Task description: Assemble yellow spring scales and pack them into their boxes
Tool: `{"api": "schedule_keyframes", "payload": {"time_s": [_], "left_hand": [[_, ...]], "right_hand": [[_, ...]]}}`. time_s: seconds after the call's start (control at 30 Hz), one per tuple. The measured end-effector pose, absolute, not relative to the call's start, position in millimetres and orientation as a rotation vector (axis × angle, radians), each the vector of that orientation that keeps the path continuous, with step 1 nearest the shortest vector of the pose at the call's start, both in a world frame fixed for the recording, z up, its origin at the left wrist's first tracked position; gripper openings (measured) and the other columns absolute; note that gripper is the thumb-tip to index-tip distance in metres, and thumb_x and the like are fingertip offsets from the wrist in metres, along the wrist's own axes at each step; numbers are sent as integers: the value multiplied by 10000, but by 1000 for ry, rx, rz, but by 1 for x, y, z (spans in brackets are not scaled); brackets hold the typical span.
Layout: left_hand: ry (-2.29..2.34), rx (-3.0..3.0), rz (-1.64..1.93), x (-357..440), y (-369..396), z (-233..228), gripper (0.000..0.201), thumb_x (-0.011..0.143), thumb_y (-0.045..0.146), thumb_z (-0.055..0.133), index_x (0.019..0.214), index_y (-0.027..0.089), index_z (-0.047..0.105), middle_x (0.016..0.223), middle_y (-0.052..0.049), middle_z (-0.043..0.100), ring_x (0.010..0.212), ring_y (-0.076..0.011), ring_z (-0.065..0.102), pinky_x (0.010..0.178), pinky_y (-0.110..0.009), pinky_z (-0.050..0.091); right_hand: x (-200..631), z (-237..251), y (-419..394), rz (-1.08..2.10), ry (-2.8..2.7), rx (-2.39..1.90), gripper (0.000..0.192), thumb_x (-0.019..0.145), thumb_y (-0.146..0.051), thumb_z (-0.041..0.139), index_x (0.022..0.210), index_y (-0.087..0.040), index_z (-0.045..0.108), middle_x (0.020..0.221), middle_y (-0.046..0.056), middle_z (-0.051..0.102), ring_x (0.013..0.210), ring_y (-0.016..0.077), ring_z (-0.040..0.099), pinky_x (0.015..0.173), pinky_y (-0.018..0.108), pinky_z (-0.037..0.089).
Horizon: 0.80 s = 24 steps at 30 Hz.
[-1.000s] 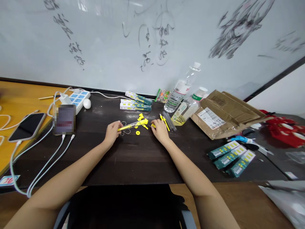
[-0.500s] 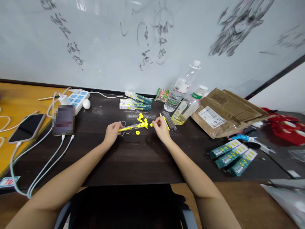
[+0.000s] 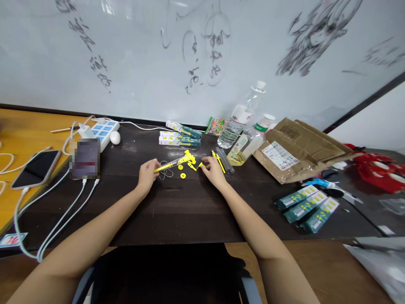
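Observation:
My left hand (image 3: pixel 147 175) is closed on one end of a slim yellow-and-clear tube (image 3: pixel 169 164), its far end angled up and away from me. That end overlaps a cluster of small yellow plastic parts (image 3: pixel 190 158). Across from it, my right hand (image 3: pixel 214 172) pinches a small yellow piece (image 3: pixel 201 164) just above the table. Two yellow rings (image 3: pixel 182 175) lie between the hands, and a thin looped cord (image 3: pixel 166 173) lies under the tube. Beyond my right fingers are a yellow stick-like part (image 3: pixel 219 162) and clear grey tubes (image 3: pixel 225 160).
Slim green-and-white boxes (image 3: pixel 179 139) lie at the back, with more boxes (image 3: pixel 311 207) at the right. A water bottle (image 3: pixel 238 120), a second bottle (image 3: pixel 253 139) and a cardboard parcel (image 3: pixel 294 147) stand behind. A power strip (image 3: pixel 106 131) and cables are left.
The tube in my left hand has tilted, its far end rising away from me. A second ring now shows below it. My right hand has shifted slightly, still pinching the yellow piece.

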<state>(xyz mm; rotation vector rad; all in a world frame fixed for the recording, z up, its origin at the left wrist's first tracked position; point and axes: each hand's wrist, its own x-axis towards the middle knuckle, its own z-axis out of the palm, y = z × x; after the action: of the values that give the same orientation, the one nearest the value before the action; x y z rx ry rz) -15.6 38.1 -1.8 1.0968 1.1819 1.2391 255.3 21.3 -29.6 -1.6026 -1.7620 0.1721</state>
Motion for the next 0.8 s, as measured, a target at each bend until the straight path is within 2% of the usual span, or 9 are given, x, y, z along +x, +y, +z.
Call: {"api": "schedule_keyframes", "payload": {"time_s": [0.07, 0.13, 0.23, 0.33, 0.47, 0.57, 0.7, 0.8], "left_hand": [[1189, 1107, 1240, -15, 37, -2, 293, 745, 420, 501, 618, 156, 512, 485, 67, 329, 341, -30, 296, 322, -129, 155], [1190, 1113, 1238, -15, 37, -2, 295, 744, 418, 504, 612, 155, 510, 488, 66, 329, 345, -29, 299, 322, -127, 160], [1184, 1125, 1232, -15, 36, -3, 298, 743, 420, 508, 609, 153, 512, 483, 67, 325, 349, -29, 298, 323, -124, 169], [1174, 1135, 1232, -15, 37, -3, 305, 742, 429, 510, 614, 153, 519, 476, 70, 324, 348, -28, 293, 326, -123, 180], [1204, 1146, 1225, -15, 38, -4, 306, 744, 433, 507, 618, 154, 523, 470, 67, 341, 347, -35, 311, 324, -128, 190], [1209, 1134, 1224, -15, 38, -4, 304, 742, 430, 511, 619, 152, 521, 478, 62, 356, 352, -36, 328, 323, -126, 191], [1193, 1140, 1232, -14, 37, -5, 304, 739, 422, 512, 609, 146, 521, 482, 62, 355, 356, -30, 318, 323, -120, 183], [1180, 1146, 1230, -13, 36, -5, 315, 740, 427, 512, 603, 144, 523, 480, 64, 346, 354, -26, 304, 323, -119, 177]], "right_hand": [[253, -30, 21, 149, -1786, -1568, 250, 824, -231, 508, 1060, -187, 580, 1058, 82, 522, 671, 139, 558, 754, 331, 490], [250, -27, 19, 49, -1857, -1585, 251, 846, -258, 507, 1068, -193, 603, 1053, 95, 527, 815, 194, 565, 814, 361, 472], [242, -20, 14, -76, -1969, -1602, 272, 862, -309, 525, 1096, -212, 623, 1081, 113, 536, 991, 267, 507, 871, 414, 432], [232, -16, 7, -49, -2095, -1502, 284, 873, -349, 534, 1118, -236, 624, 1108, 104, 544, 1025, 268, 481, 876, 418, 417], [213, -17, -2, -15, -2279, -1375, 287, 869, -387, 552, 1111, -254, 631, 1029, 86, 575, 984, 254, 483, 885, 411, 399], [204, -20, -2, -31, -2308, -1382, 303, 913, -351, 478, 1169, -241, 598, 1041, 89, 584, 969, 242, 486, 889, 391, 395], [204, -21, 5, -204, -2280, -1468, 343, 943, -240, 384, 1250, -230, 537, 1174, 101, 567, 1090, 262, 442, 926, 404, 366], [211, -22, 13, -388, -2254, -1554, 324, 922, -185, 405, 1204, -173, 564, 1247, 127, 534, 1195, 295, 372, 981, 436, 315]]}}
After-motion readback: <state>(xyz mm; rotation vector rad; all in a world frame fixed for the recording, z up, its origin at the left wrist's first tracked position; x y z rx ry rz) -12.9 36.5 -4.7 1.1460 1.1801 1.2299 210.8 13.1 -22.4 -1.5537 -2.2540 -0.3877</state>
